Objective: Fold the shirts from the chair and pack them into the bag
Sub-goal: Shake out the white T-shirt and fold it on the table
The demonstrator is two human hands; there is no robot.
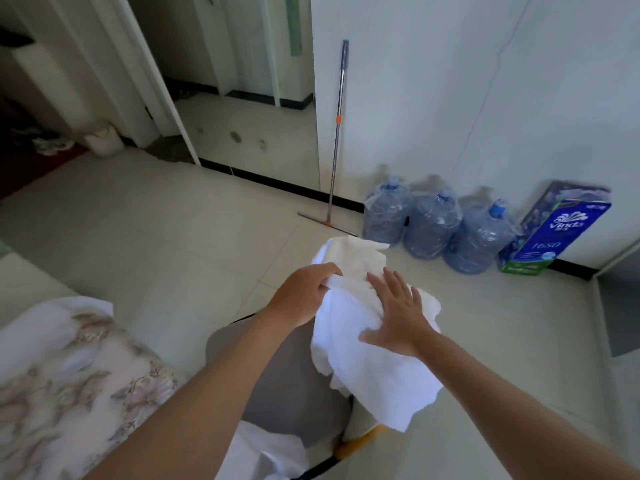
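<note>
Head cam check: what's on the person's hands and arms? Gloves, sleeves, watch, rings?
Nothing worn that shows. Left hand and right hand are bare: no gloves, rings or tape. No watch or band at either wrist. Left forearm and right forearm are uncovered to the frame edge, with no sleeve in view and no markings visible.

Three water jugs (433,223) (wrapped) beside a squeegee (332,161).
</note>
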